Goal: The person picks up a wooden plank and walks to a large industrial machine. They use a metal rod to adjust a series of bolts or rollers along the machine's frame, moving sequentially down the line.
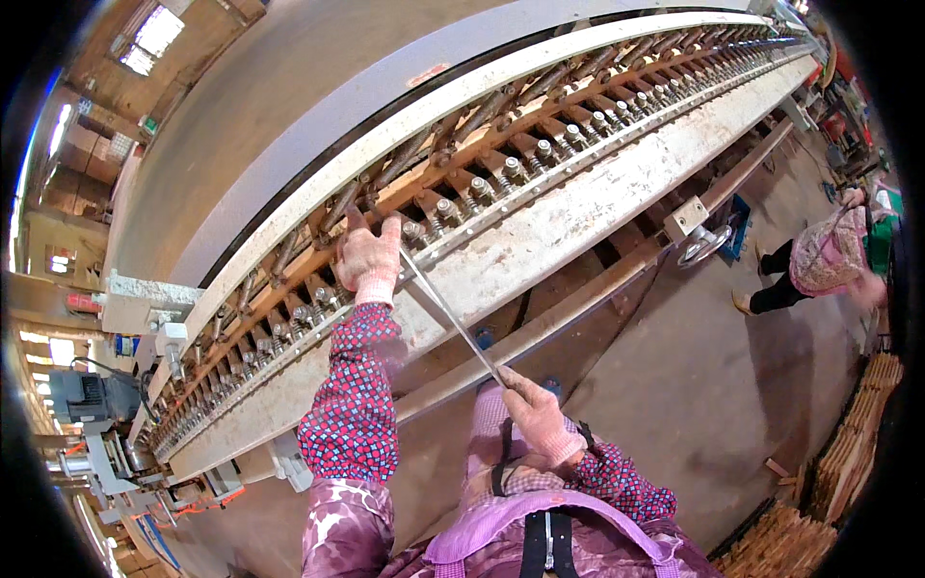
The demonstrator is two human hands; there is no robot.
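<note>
Rod: thin metal rod (451, 313), stiff, light, slippery; runs between both hands.
Right hand (538, 416): gloved fingers closed round its near end.
Left hand (370, 252): fingers curled on the clamp rack (501, 169); rod tip just beside them.
Grip: the ends.

A worker's gloved left hand (368, 253) presses on a long clamp machine (540, 193) while the gloved right hand (536, 416) grips a thin metal rod (451, 318) angled toward it.

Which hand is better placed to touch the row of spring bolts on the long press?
Probably the left. The left hand already rests on the press beside the spring bolts. The right hand is low near the body, gripping the thin metal rod.
</note>
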